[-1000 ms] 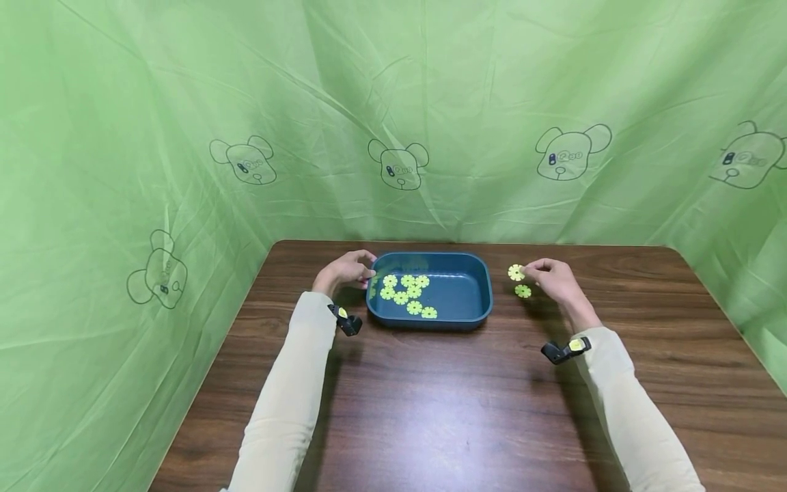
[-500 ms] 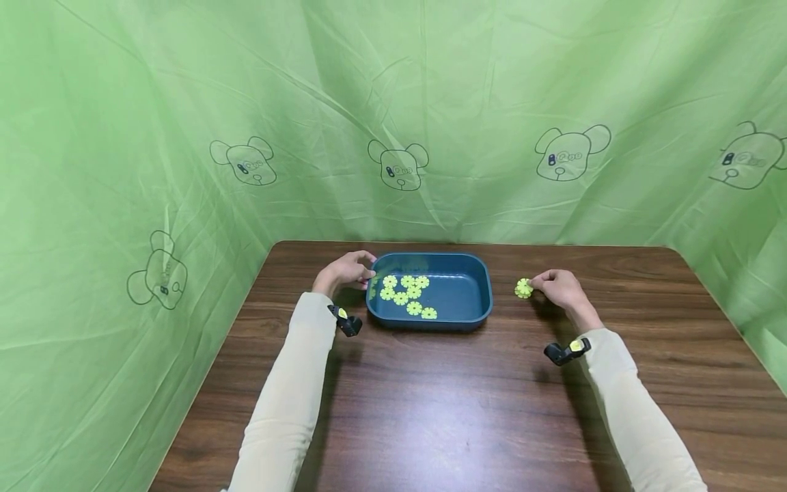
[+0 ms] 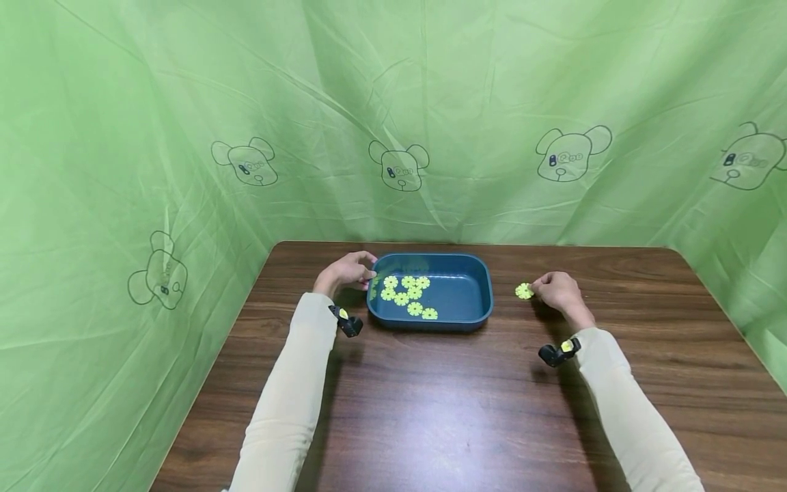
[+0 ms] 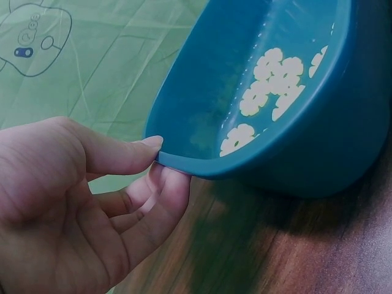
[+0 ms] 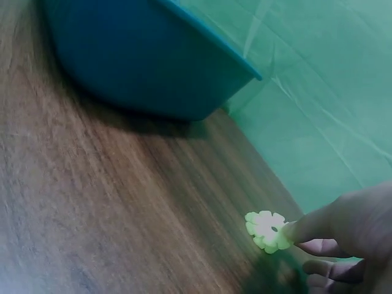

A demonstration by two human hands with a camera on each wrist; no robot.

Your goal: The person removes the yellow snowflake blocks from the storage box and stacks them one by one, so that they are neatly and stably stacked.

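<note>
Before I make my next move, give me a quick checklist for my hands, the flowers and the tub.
1. Tub steadied: ok, left hand pinches the tub by its rim.
2. Flower gripped: ok, right hand pinches the flower at its edge.
3. Just one flower pinched: cannot tell, two may overlap.
4. Way to tub: ok, only tabletop shows between.
5. Room inside: ok, loose flowers lie mostly left; the right side is bare.

Basin (image 3: pixel 464 295) on table (image 3: pixel 424 389), far side, sheet (image 3: pixel 473 89) behind it. Discs (image 3: pixel 402 299) in basin, mostly left half. Left hand (image 3: pixel 346 270) at basin's left rim. Right hand (image 3: pixel 558 292) right of basin, another disc (image 3: pixel 523 292) between them.
</note>
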